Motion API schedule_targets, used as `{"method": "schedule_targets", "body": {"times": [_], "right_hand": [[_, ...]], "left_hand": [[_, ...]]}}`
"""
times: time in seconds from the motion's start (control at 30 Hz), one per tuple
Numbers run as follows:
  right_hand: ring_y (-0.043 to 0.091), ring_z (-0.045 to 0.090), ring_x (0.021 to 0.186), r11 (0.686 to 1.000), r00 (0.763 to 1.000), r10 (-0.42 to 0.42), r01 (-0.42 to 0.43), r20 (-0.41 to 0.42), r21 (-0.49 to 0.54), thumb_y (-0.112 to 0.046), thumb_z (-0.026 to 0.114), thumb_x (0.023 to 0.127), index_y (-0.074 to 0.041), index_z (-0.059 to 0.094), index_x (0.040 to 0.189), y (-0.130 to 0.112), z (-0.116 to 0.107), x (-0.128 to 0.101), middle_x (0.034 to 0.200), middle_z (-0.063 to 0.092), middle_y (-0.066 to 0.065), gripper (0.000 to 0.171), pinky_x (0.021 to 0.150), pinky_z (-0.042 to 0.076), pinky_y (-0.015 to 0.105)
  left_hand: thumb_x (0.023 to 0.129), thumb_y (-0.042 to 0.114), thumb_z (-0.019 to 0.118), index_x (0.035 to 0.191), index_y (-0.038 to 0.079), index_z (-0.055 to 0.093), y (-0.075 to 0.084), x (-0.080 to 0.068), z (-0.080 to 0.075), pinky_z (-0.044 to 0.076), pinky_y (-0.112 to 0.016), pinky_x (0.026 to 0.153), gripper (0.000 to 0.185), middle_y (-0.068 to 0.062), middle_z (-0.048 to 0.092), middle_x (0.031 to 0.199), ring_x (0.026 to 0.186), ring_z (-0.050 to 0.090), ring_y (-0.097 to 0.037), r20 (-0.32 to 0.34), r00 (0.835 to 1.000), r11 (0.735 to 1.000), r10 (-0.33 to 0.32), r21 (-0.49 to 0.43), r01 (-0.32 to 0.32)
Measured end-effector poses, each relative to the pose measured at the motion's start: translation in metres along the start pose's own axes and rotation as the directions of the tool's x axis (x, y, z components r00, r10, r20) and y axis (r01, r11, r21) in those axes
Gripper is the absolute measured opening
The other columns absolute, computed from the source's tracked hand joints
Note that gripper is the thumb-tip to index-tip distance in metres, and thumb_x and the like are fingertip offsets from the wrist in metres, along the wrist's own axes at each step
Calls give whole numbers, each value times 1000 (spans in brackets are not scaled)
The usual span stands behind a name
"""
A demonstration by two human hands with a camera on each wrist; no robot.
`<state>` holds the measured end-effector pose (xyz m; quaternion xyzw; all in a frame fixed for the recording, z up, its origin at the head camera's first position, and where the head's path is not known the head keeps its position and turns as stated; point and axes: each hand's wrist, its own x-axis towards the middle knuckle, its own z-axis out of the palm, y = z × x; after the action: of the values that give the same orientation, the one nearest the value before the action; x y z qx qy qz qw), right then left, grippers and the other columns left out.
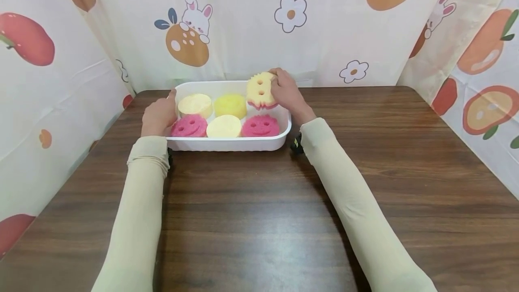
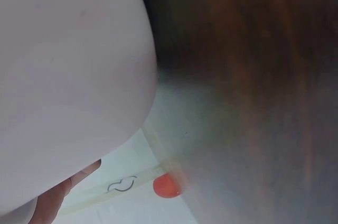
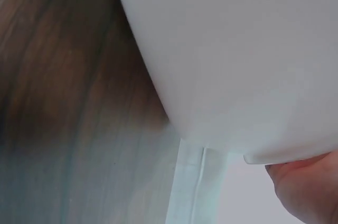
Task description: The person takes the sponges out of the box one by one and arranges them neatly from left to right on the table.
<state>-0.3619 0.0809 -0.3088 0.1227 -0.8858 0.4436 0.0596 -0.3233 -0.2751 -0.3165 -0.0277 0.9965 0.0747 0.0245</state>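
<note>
The right hand (image 1: pixel 285 91) pinched the cream sponge (image 1: pixel 254 90) by one side, so a weak grip might have let it slip or knock the yellow one (image 1: pixel 230 105) beside it. The sponge was tipped up just left of that hand, over the tray (image 1: pixel 227 144); whether it touched the bottom was unclear. Farther left, the left hand (image 1: pixel 158 114) touched the tray's edge, its grip uncertain.

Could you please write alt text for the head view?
A right hand holds a pink-edged yellow sponge at the back of a white tray with five more sponges; the left hand touches the tray's left end.
</note>
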Motion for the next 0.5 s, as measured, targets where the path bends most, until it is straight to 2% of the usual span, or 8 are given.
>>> {"method": "schedule_targets", "body": {"times": [0.17, 0.3, 0.4, 0.5], "right_hand": [[20, 47, 116, 1000, 1000, 11, -11, -2, 3, -27, 33, 105, -11, 43, 145, 0, -2, -2, 138, 49, 9, 44, 105, 43, 36], [20, 47, 116, 999, 1000, 20, -19, -15, 46, -28, 33, 105, -12, 43, 146, -1, -2, -6, 139, 48, 8, 45, 104, 43, 34], [19, 48, 117, 997, 998, 0, 5, -65, 83, -27, 35, 105, -11, 46, 144, -2, -3, -8, 140, 50, 9, 44, 107, 42, 35], [21, 48, 118, 994, 992, -37, 49, -123, 96, -23, 36, 104, -7, 49, 141, 0, -4, -11, 140, 52, 12, 42, 110, 40, 37]], "left_hand": [[101, 16, 43, 160, 8, -1, 0, 1, 0, 48, -65, 94, 74, -37, 43, 142, 111, 55, -50, 7, 1000, 1000, -7, -10, 7], [99, 14, 47, 160, 8, 0, -2, 2, 1, 52, -62, 88, 77, -36, 50, 133, 100, 57, -47, 5, 1000, 1000, -11, -17, 11], [98, 14, 46, 160, 9, 2, -4, 3, 2, 51, -62, 84, 77, -36, 52, 129, 96, 57, -46, -9, 1000, 1000, -9, -13, 9], [97, 14, 45, 160, 10, 3, -4, 4, 1, 50, -64, 87, 75, -36, 51, 131, 102, 57, -50, -14, 1000, 1000, -7, -11, 7]]}}
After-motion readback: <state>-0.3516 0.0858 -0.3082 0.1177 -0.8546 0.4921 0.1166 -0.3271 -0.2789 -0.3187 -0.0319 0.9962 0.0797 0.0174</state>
